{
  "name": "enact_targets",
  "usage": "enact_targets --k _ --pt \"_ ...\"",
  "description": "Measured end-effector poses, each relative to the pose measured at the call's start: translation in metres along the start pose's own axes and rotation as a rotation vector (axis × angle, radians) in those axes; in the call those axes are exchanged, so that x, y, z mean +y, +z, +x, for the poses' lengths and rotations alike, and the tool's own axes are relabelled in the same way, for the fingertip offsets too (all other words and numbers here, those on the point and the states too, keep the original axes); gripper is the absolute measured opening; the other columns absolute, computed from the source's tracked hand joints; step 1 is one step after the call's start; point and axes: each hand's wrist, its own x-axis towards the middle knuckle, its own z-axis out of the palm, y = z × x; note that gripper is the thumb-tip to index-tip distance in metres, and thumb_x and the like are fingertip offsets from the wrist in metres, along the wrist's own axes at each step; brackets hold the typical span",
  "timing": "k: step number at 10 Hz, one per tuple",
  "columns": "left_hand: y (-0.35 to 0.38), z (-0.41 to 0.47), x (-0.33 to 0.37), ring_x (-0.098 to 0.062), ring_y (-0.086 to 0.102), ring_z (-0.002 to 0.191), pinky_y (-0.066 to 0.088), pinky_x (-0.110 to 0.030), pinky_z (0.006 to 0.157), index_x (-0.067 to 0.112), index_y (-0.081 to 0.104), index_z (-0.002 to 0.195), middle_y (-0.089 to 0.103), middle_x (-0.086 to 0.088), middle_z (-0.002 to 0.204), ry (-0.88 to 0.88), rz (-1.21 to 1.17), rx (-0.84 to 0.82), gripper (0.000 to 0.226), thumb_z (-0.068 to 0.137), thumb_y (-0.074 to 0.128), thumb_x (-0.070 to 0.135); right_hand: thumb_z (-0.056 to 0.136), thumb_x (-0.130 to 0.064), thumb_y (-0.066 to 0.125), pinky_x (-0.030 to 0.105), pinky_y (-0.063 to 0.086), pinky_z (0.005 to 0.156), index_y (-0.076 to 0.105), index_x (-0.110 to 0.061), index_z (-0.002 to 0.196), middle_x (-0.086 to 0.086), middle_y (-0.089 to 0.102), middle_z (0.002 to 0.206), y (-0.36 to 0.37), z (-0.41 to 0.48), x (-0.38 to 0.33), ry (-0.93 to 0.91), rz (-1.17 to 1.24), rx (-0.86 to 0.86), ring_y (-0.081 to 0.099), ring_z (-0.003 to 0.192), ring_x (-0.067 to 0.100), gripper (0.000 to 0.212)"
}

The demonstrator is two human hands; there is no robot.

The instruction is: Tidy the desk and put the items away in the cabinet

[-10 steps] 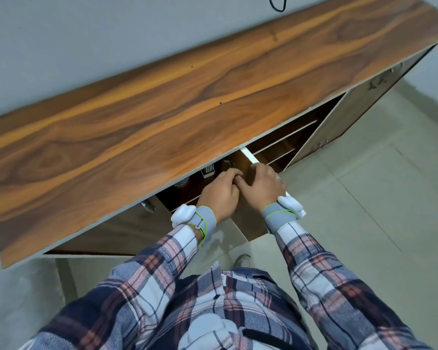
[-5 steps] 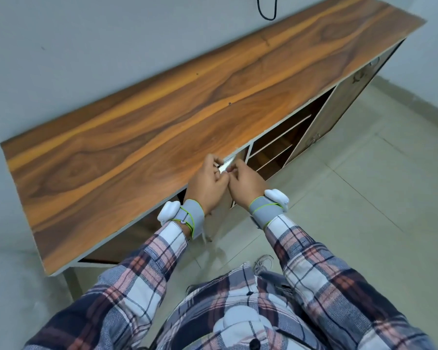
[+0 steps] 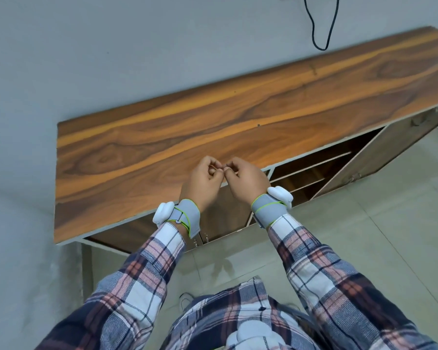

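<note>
Fingers are curling inward on both hands, which are meeting over the front edge of the desk top (image 3: 238, 117). The left hand (image 3: 202, 183) and the right hand (image 3: 248, 181) are touching at the fingertips, each thumb lying against its forefinger in a pinching pose. Whether anything small is sitting between them I cannot tell.

A grey strap (image 3: 187, 217) with green edging is wrapping the left wrist and carrying a white pod (image 3: 162, 213) at its 9 o'clock side. The right wrist is wearing the same kind of band, with its pod at 3 o'clock. Plaid sleeves (image 3: 321, 269) are running back toward 6 o'clock.

The cabinet (image 3: 225, 213) is sitting directly under the desk top, and its brown front is showing between the two wrists. At 3 o'clock from the hands an open compartment (image 3: 309, 173) is showing two thin shelves. Its door (image 3: 379, 157) is standing swung out toward 4 o'clock.

At 1 o'clock a black cable (image 3: 314, 34) is hanging in a loop against the grey wall (image 3: 111, 59). Pale floor tiles (image 3: 390, 236) are filling the 4 o'clock side, and part of a shoe (image 3: 185, 298) is peeking out at 6 o'clock.
</note>
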Motion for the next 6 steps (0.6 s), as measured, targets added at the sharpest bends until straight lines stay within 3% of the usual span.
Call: enact_targets --k 3,5,6 --pt "0.096 0.024 0.082 -0.034 0.06 0.075 0.053 -0.054 0.075 0.032 0.051 0.084 0.06 -0.003 0.074 0.031 -0.04 0.075 0.01 0.082 0.047 0.041 0.094 -0.03 0.05 0.031 0.044 0.069 0.063 -0.027 0.098 -0.005 0.068 0.096 -0.11 0.032 0.059 -0.069 0.03 0.016 0.06 0.089 0.024 0.014" --pt "0.17 0.066 0.148 -0.031 0.063 0.071 0.052 -0.054 0.073 0.03 0.049 0.086 0.064 -0.003 0.075 0.109 -0.04 0.003 0.013 0.087 0.043 0.041 0.094 -0.03 0.051 0.032 0.046 0.073 0.063 -0.025 0.099 -0.003 0.069 0.099 -0.191 0.065 0.11 -0.018 -0.036 0.077 0.061 0.092 0.025 0.014" --pt "0.219 0.104 0.192 -0.036 0.062 0.074 0.051 -0.055 0.076 0.025 0.049 0.084 0.062 -0.004 0.075 0.197 -0.046 -0.112 0.016 0.086 0.042 0.039 0.094 -0.029 0.051 0.033 0.046 0.077 0.064 -0.024 0.101 -0.002 0.07 0.102 -0.246 0.088 0.142 0.09 -0.054 0.247 0.061 0.096 0.027 0.016"
